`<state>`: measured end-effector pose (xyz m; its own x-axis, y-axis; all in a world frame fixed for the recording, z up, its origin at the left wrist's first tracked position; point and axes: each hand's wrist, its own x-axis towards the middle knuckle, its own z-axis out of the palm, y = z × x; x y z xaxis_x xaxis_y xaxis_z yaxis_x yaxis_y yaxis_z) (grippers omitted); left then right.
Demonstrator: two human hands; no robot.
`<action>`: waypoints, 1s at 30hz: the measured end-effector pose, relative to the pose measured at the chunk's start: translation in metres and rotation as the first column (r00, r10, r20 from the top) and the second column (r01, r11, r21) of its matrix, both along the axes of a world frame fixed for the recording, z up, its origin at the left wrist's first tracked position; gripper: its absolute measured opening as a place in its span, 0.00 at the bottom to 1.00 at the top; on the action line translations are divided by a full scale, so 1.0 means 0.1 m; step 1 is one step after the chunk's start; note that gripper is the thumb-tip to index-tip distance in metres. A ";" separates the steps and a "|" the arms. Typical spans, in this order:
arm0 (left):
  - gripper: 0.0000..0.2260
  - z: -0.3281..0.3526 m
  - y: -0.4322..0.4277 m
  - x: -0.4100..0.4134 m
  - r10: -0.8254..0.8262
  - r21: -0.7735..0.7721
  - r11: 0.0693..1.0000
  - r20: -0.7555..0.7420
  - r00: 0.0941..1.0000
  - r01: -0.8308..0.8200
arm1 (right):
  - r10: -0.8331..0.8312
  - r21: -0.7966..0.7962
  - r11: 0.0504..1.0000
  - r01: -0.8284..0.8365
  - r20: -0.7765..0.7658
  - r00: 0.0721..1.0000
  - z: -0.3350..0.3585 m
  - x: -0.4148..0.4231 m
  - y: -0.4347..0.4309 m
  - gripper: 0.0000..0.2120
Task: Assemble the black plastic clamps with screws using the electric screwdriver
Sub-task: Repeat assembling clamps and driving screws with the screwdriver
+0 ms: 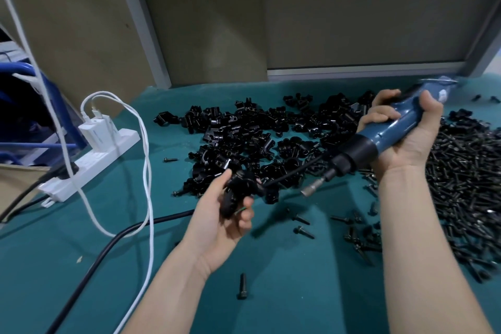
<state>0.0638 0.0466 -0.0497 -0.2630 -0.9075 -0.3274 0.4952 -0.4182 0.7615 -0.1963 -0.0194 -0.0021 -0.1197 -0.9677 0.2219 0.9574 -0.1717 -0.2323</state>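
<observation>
While both hands are up over the table, here's what I see from the head view. My right hand is wrapped tight around the blue screwdriver, thumb on top, fingers curled over the far side. Tool is tilted, bit pointing down-left, tip in the air above the green surface, not touching anything I can make out. Its black collar sits just beyond the heel of the hand.

My left hand is palm-up and closed around a black clamp; thumb and fingers pinch it from both sides. Something thin and green shows at the fingertips, too small to identify. The clamp is near the bit but apart from it. A black cable runs between the clamp and the tool; can't tell where it ends.

Clamp pile lies behind the left hand, centre of the table. Screw heap is on the right, under and beyond the right forearm. Stray screws are scattered in front, one screw alone between my forearms.

Far left: white power strip with chargers plugged in, white cables looping off it, thick black cord crossing the table.
</observation>
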 end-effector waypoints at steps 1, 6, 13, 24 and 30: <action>0.20 0.01 0.00 0.00 0.001 -0.005 1.000 -0.048 0.999 -0.002 | 0.009 0.080 0.997 -0.003 -0.075 0.997 -0.01 -0.03 0.01 0.12; 0.21 0.00 0.02 -0.02 -0.030 -0.038 0.999 -0.194 0.980 0.023 | 0.157 0.472 0.870 0.142 -0.539 0.828 -0.10 0.01 0.01 0.19; 0.16 -0.02 0.05 -0.05 -0.112 -0.106 0.990 -0.195 0.974 0.092 | 0.301 0.540 0.775 0.329 -0.773 0.558 -0.26 0.17 -0.10 0.21; 0.22 0.02 0.06 -0.08 -0.065 -0.076 0.996 -0.296 0.953 0.044 | 0.449 0.162 0.712 0.684 -0.853 -0.266 -0.18 0.24 -0.11 0.33; 0.27 0.01 0.07 -0.15 -0.019 -0.087 0.996 -0.269 0.963 -0.005 | -0.013 -0.143 0.952 0.271 -0.903 -0.430 0.64 0.63 0.43 0.32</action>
<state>0.0492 0.0537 -0.0483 -0.3372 -0.9270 -0.1643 0.6840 -0.3612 0.6337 -0.1335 0.0236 0.0621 -0.0196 -0.9876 0.1559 -0.6585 -0.1046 -0.7453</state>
